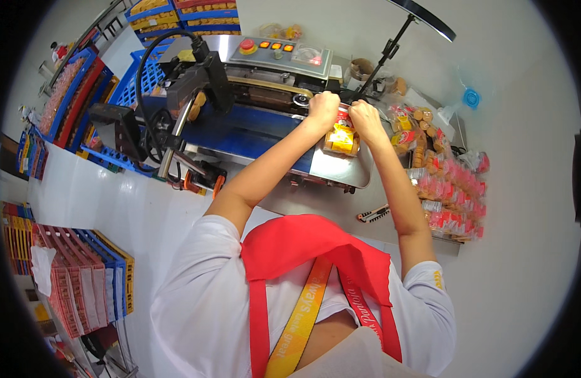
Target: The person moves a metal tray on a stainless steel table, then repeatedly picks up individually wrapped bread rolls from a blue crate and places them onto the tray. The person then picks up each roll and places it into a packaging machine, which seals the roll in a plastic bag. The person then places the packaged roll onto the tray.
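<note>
Packet of clear plastic with a yellow label (pixel 342 137) lies on the silvery metal surface (pixel 356 173), its far end gripped by the curled left hand (pixel 324 113) and right hand (pixel 366 120). Likely light, slick and crushable; best held by its edge, not the filled body.

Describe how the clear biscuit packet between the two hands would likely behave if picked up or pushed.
The clear biscuit packet may slide readily: its shiny wrapping lies on a smooth metal plate. Its boxy outline suggests it would hardly roll. The brown biscuits showing inside might crack if squeezed hard.
</note>
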Demonstrator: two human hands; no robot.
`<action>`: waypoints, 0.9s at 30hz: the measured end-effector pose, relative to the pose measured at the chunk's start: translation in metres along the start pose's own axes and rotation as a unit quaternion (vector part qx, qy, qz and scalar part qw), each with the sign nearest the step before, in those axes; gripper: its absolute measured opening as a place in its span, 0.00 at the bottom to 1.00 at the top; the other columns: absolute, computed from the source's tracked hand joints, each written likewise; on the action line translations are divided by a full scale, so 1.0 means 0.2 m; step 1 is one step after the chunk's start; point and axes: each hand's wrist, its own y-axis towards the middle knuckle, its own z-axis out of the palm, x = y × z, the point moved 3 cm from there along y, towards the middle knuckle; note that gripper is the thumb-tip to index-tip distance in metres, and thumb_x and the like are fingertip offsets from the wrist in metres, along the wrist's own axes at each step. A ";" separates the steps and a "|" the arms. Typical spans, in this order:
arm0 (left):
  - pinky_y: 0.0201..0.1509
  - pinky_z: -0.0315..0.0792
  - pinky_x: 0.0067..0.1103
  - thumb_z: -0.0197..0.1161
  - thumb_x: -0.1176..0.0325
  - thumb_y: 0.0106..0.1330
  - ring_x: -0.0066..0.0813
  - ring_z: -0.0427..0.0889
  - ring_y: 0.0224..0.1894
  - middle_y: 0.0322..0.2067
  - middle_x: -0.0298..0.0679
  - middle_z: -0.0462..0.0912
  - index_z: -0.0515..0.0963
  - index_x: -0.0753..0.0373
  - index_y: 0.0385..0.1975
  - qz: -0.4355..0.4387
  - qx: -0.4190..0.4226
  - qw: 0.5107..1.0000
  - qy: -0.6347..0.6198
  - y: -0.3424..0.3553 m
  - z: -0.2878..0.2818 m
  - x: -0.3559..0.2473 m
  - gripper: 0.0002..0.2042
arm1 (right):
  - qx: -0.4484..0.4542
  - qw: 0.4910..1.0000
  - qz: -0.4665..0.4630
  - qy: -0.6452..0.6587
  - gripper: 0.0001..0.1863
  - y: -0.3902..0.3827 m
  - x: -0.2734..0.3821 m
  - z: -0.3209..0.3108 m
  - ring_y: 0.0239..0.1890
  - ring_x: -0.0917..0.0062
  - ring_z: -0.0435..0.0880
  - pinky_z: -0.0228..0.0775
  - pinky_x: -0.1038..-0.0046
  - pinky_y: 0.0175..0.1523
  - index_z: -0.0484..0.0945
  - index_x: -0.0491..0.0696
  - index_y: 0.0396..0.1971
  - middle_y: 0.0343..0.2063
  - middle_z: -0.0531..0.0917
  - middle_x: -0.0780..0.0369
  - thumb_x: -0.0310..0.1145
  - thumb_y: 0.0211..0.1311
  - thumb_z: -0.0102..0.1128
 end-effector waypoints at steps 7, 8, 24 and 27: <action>0.46 0.74 0.33 0.61 0.69 0.53 0.46 0.81 0.40 0.31 0.52 0.81 0.78 0.68 0.41 0.083 0.039 0.977 -0.192 -0.17 -0.14 0.11 0.16 | 0.077 0.986 0.096 0.107 0.21 -0.07 0.18 -0.06 0.49 0.57 0.70 0.71 0.60 0.48 0.74 0.60 0.53 0.43 0.70 0.49 0.50 0.64 0.42; 0.46 0.74 0.32 0.63 0.68 0.54 0.46 0.81 0.41 0.34 0.52 0.80 0.75 0.66 0.46 0.075 0.015 0.970 -0.233 -0.24 -0.17 0.14 0.19 | 0.089 0.982 0.129 0.104 0.21 -0.06 0.22 -0.08 0.50 0.59 0.69 0.68 0.61 0.51 0.74 0.59 0.53 0.43 0.69 0.50 0.48 0.64 0.42; 0.45 0.77 0.24 0.66 0.75 0.51 0.33 0.80 0.43 0.46 0.42 0.75 0.73 0.62 0.52 -0.045 0.063 0.952 -0.297 -0.49 -0.37 0.43 0.24 | -0.076 0.936 0.335 -0.078 0.09 -0.52 -0.54 -0.09 0.49 0.60 0.70 0.65 0.61 0.51 0.81 0.43 0.30 0.44 0.75 0.53 0.29 0.49 0.57; 0.52 0.70 0.32 0.68 0.71 0.47 0.43 0.75 0.48 0.49 0.44 0.73 0.74 0.60 0.50 -0.017 0.021 0.989 -0.144 -0.49 -0.42 0.41 0.25 | -0.006 0.940 0.315 -0.133 0.11 -0.73 -0.78 0.19 0.53 0.58 0.67 0.62 0.60 0.56 0.80 0.42 0.32 0.46 0.71 0.52 0.29 0.47 0.61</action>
